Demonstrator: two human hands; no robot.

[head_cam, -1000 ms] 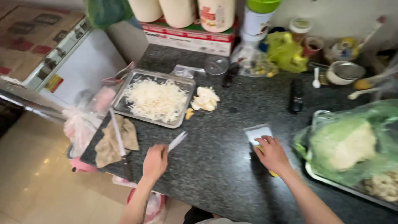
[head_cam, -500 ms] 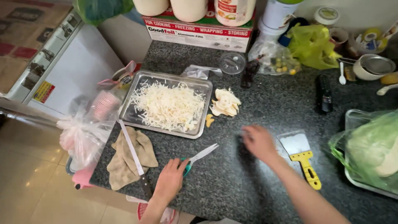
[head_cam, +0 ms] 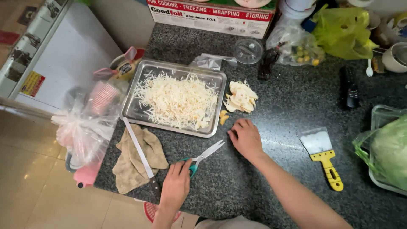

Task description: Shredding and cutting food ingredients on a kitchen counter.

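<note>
My left hand (head_cam: 176, 186) and right hand (head_cam: 246, 139) are bare, no gloves or rings. Both forearms are sleeveless. Beige cloth covers my lap below the counter edge (head_cam: 237, 214)

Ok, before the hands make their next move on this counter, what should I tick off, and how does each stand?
1. Left hand grips the scissors by the handle: ok.
2. Scissor blades point away from the right hand: not ok, they angle toward it.
3. Right hand empty, flat on the counter: ok.
4. Pale slices within reach of the right hand: ok.
5. Knife lies clear of the left hand: not ok, handle beside it.
6. Tray fully on the counter: ok.
</note>
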